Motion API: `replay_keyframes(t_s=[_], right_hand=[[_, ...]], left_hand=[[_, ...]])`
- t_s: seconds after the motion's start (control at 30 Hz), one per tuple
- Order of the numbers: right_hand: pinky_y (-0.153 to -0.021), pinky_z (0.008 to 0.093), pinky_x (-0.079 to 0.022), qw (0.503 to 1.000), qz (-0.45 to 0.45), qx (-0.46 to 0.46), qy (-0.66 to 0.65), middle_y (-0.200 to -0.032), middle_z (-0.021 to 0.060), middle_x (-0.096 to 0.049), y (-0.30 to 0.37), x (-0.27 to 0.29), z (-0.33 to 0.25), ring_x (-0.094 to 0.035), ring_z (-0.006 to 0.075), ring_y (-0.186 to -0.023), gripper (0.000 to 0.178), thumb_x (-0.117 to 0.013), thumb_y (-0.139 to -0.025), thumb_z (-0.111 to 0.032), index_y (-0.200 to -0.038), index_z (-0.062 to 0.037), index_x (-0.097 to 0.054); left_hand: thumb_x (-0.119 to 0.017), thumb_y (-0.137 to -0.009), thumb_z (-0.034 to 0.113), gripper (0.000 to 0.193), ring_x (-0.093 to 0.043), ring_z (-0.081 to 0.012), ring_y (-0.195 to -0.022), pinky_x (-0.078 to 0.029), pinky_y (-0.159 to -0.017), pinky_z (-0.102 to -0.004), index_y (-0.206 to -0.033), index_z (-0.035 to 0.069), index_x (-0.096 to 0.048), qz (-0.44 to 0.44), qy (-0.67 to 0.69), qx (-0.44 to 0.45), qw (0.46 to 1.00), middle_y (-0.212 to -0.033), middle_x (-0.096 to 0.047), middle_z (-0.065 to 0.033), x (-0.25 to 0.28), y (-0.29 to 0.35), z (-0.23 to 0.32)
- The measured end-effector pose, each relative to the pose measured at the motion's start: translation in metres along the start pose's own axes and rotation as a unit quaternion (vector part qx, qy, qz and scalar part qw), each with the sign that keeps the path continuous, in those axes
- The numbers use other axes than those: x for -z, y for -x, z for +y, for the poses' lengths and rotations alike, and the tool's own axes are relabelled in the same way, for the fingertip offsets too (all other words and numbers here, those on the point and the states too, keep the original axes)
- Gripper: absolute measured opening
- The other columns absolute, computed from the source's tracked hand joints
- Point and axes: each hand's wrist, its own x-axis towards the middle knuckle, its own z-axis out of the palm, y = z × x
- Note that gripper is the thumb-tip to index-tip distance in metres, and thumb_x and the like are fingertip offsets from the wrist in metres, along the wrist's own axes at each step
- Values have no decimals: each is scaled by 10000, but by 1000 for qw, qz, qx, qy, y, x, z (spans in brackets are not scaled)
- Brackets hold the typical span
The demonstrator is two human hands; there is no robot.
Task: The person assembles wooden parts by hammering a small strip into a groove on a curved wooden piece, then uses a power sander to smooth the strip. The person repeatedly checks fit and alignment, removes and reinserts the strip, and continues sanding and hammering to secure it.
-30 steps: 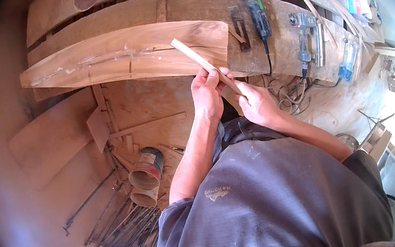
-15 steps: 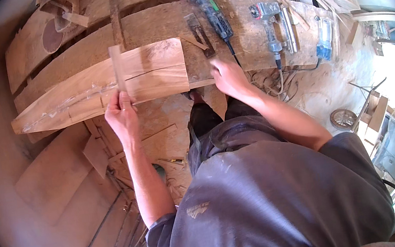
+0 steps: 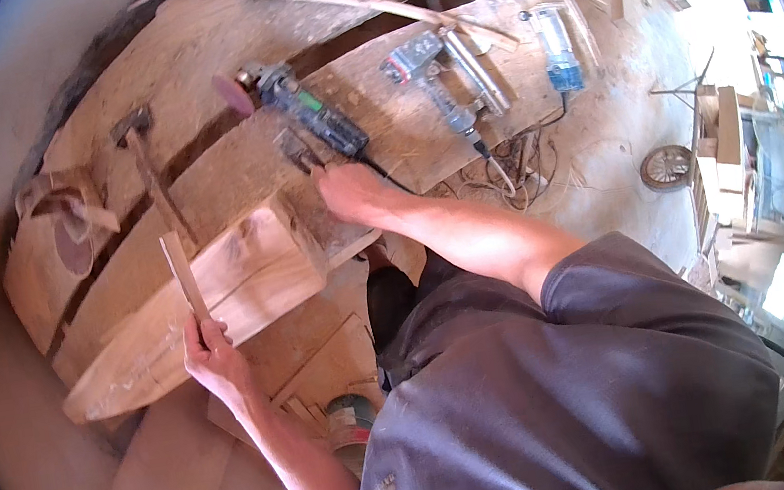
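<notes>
The step in hand looks like holding the strip (image 3: 183,274) ready while reaching for the dark tool (image 3: 297,150) on the bench (image 3: 222,177); lifting that tool would call for a firm hold from the right hand (image 3: 350,194), whose grip is curled at its near end, though I cannot tell whether it has hold. The left hand (image 3: 216,358) has its grip closed on the strip's near end, over the board (image 3: 251,277). The strip's long axis runs away from the person, its free end pointing slightly left, across the board's length.
</notes>
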Motion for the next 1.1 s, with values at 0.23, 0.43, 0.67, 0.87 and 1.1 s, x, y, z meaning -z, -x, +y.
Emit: replay_keyframes(t_s=[0.23,0.43,0.67,0.87,1.1], right_hand=[[-750,439,-525,965,88,-53,-240,-961,186,-720,42,11,45,-696,352,-877,279,-663,-797,-53,-1073,-47,-696],[-617,322,-480,913,172,-117,-350,-766,64,-655,57,19,70,-600,141,-682,270,-659,-823,-28,-1085,-54,-717],[-637,365,-493,885,206,-160,-387,-699,125,-652,54,28,89,-637,228,-654,270,-605,-794,-37,-1035,-41,-726],[-628,356,-497,891,182,-154,-386,-710,114,-661,63,4,114,-648,220,-659,258,-636,-804,-44,-1051,-19,-709],[-531,283,-448,895,159,-147,-389,-727,28,-640,81,-2,130,-579,94,-597,223,-591,-836,33,-1044,34,-671]], left_hand=[[-596,-1010,207,287,-516,-94,-648,-435,-584,-286,-1152,-8,-722,-64,-71,-49,994,-690,-587,-10,-26,-35,34],[-570,-978,169,306,-472,-43,-612,-370,-532,-215,-1176,-23,-703,-238,97,38,966,-722,-593,15,-68,-41,93],[-553,-982,97,233,-524,-101,-567,-425,-513,-231,-1109,-70,-653,-296,204,128,924,-739,-601,-43,-104,-48,111],[-525,-1001,91,260,-638,-238,-797,-542,-713,-349,-1171,-100,-572,-322,320,98,885,-965,-642,-162,-168,-129,129],[-579,-1020,222,583,-671,-280,-1079,-541,-924,-381,-1458,-112,-389,-229,329,42,915,-1239,-647,-230,-219,-84,217]])
